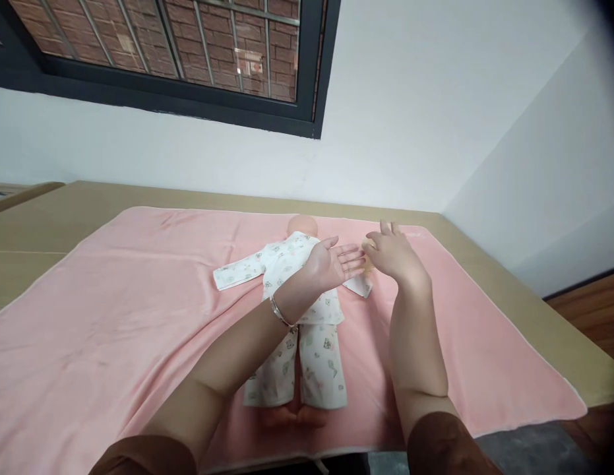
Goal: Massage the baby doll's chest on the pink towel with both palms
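Note:
A baby doll lies on its back on a pink blanket [158,284], dressed in a white patterned top [281,260] and matching trousers [322,373]. Its bald head [303,225] points toward the wall and its bare feet [291,415] toward me. My left hand [331,264], a bracelet on its wrist, is open above the doll's chest, palm up and fingers stretched out. Close to those fingertips, my right hand [393,254] is closed on a small yellowish thing [368,262], mostly hidden by the hand. What kind it is cannot be made out. One sleeve [360,285] shows below it.
The blanket covers much of a wooden tabletop [103,196] that meets a white wall [386,132]. A dark-framed window [307,112] with bars is above. Wooden panelling [591,313] stands at the right, beyond the table's edge.

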A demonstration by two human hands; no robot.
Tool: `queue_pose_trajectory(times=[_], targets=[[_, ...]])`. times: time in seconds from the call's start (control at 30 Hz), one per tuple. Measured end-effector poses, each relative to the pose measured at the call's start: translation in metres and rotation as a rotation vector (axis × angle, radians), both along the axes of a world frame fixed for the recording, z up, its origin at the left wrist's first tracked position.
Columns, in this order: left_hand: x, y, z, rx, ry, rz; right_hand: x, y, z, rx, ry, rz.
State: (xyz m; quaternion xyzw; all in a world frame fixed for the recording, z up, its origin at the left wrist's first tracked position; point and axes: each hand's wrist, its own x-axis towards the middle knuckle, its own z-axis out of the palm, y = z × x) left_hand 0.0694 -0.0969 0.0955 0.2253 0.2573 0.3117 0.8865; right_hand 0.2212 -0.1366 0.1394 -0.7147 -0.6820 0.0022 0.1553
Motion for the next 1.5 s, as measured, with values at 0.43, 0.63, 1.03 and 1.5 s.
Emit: queue_pose_trajectory(times=[0.43,0.63,1.03,1.5], targets=[[-0.081,-0.01,0.009,0.457,0.149,0.23,-0.122,-0.052,-0.019,0.231,0.101,0.532],[-0.079,-0.02,-0.028,0.712,0.368,0.387,-0.138,-0.075,-0.035,0.208,0.189,0.545],[-0.051,-0.101,0.034,0.67,-0.044,0.005,-0.097,-0.056,-0.017,0.63,0.097,0.521],[-0.088,-0.077,0.058,0.612,0.095,0.27,-0.143,-0.095,-0.049,0.591,0.152,0.879]])
